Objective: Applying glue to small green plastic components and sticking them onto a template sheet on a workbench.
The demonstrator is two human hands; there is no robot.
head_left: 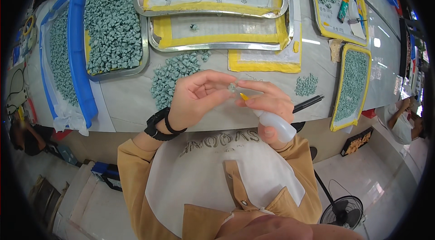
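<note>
My left hand (197, 96), with a black watch (159, 124) on its wrist, pinches a small pale green piece (232, 87) between thumb and fingertips. My right hand (272, 99) is wrapped round a white squeeze bottle (282, 127) with a yellow tip (244, 96). The tip points toward the green piece, just to its right. My right index finger reaches close to the piece; whether it touches I cannot tell. A loose pile of green pieces (170, 81) lies on the table behind my left hand. A smaller pile of tiny green pieces (306, 84) lies beyond my right hand.
At the left stand a metal tray (144, 54) heaped with green pieces and a blue bin (78, 54). Yellow-taped trays (217, 46) are stacked at the back. Further taped trays (334, 124) stand at the right. A black stick (309, 103) juts out beside my right hand.
</note>
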